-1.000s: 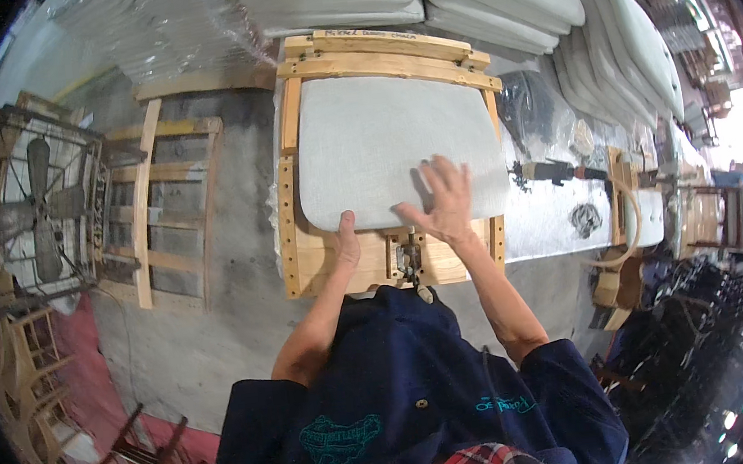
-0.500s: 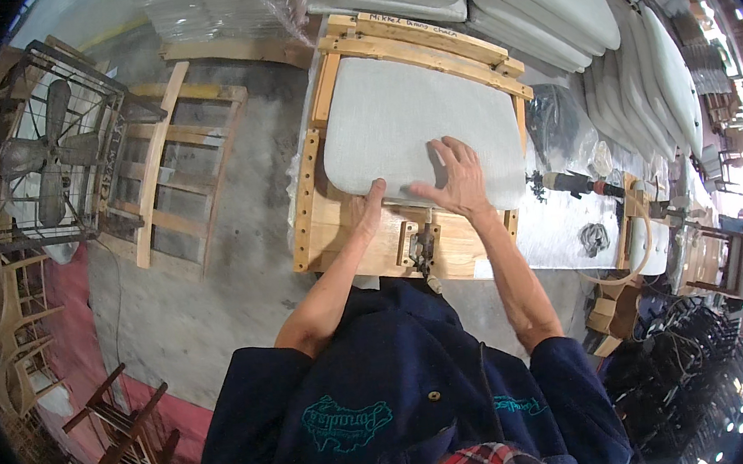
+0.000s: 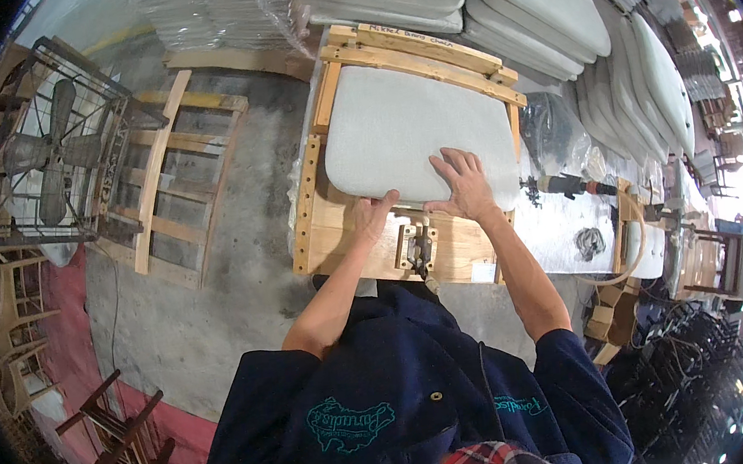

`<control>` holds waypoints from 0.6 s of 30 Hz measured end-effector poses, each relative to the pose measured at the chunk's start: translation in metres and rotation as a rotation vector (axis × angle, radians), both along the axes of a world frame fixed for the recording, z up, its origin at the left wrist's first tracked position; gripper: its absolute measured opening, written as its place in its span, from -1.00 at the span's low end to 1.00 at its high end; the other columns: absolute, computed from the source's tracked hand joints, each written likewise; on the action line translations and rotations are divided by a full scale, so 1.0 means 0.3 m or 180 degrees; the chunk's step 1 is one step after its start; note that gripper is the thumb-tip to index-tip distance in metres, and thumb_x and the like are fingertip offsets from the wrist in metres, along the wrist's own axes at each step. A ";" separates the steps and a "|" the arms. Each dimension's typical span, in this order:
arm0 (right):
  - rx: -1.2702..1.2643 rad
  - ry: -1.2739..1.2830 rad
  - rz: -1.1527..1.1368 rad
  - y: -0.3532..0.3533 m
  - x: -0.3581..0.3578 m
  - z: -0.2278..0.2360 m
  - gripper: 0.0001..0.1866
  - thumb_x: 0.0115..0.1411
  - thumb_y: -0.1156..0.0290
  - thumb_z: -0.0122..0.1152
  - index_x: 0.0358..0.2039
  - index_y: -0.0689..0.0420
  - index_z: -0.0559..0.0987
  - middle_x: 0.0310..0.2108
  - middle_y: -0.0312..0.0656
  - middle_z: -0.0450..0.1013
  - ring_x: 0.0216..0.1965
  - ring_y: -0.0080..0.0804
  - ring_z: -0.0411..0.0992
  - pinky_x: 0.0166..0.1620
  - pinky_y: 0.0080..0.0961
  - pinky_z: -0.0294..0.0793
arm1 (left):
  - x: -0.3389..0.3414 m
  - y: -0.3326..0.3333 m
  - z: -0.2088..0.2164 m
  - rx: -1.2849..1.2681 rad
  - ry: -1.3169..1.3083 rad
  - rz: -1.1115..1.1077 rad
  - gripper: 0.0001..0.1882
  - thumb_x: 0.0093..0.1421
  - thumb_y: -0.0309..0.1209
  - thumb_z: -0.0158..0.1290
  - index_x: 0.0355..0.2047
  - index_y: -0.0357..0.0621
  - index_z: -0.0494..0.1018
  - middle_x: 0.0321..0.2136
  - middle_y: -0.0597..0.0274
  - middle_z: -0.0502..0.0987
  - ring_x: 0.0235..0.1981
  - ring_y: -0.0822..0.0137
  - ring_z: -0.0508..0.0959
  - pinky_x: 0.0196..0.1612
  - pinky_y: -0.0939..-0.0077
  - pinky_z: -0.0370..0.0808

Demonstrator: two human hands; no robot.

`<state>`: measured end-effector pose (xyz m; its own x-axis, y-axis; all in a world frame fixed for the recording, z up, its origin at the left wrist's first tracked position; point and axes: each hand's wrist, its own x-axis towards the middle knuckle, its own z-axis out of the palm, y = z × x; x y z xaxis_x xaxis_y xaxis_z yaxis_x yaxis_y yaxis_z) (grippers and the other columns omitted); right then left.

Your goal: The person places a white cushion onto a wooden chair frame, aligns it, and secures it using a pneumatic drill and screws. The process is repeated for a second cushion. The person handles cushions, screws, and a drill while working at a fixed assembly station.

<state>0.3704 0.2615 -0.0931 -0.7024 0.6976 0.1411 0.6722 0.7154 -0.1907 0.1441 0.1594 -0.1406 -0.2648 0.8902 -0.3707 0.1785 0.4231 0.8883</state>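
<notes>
A pale grey padded chair seat (image 3: 411,133) lies flat inside a wooden jig (image 3: 307,207), its long far side near the jig's back rails. My left hand (image 3: 374,217) is at the seat's near edge, thumb pointing right along it; its other fingers are partly hidden at the edge and look closed on it. Farther right, my right hand (image 3: 465,188) rests spread on the seat's top, thumb reaching to the near edge. Between my forearms, a metal toggle clamp (image 3: 419,252) is mounted on the jig's wooden base.
Stacked grey seats (image 3: 538,11) stand behind the jig and to its right. A power tool (image 3: 570,185) lies on the white table surface (image 3: 562,235) with a coiled cord (image 3: 589,243). On the left are a large caged fan (image 3: 51,152) and a wooden pallet (image 3: 205,195).
My left hand has slid slightly right, its thumb turning from pointing onto the seat to lying along its edge. My right hand stays spread on the seat. The view has shifted slightly.
</notes>
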 end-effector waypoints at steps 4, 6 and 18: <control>0.0205 0.0170 -0.0102 -0.031 -0.008 0.001 0.03 -0.05 -0.40 0.36 0.26 0.09 0.41 0.21 0.06 0.32 0.25 0.11 0.26 0.28 0.09 0.22 | -0.003 0.002 0.019 -0.0003 0.0265 -0.0037 -0.19 0.22 0.31 0.03 -0.06 -0.31 0.61 -0.15 -0.25 0.65 -0.03 -0.22 0.60 0.05 0.03 0.46; 0.0292 0.0201 -0.0209 -0.051 -0.019 0.001 -0.01 0.00 -0.38 0.35 0.25 0.12 0.43 0.20 0.09 0.33 0.24 0.12 0.27 0.27 0.06 0.24 | -0.015 0.028 -0.018 -0.0311 0.0632 -0.0206 -0.12 0.19 0.39 -0.02 -0.17 -0.34 0.65 -0.25 -0.30 0.65 -0.10 -0.28 0.61 0.02 0.00 0.46; 0.0186 0.0644 -0.0852 0.016 -0.143 -0.089 -0.11 0.06 -0.34 0.33 0.18 0.12 0.50 0.15 0.02 0.40 0.23 0.03 0.29 0.28 0.06 0.19 | 0.037 0.009 -0.012 0.0370 0.0326 0.0527 -0.24 0.27 0.23 0.01 -0.30 -0.41 0.63 -0.33 -0.29 0.63 -0.15 -0.27 0.59 0.02 -0.01 0.40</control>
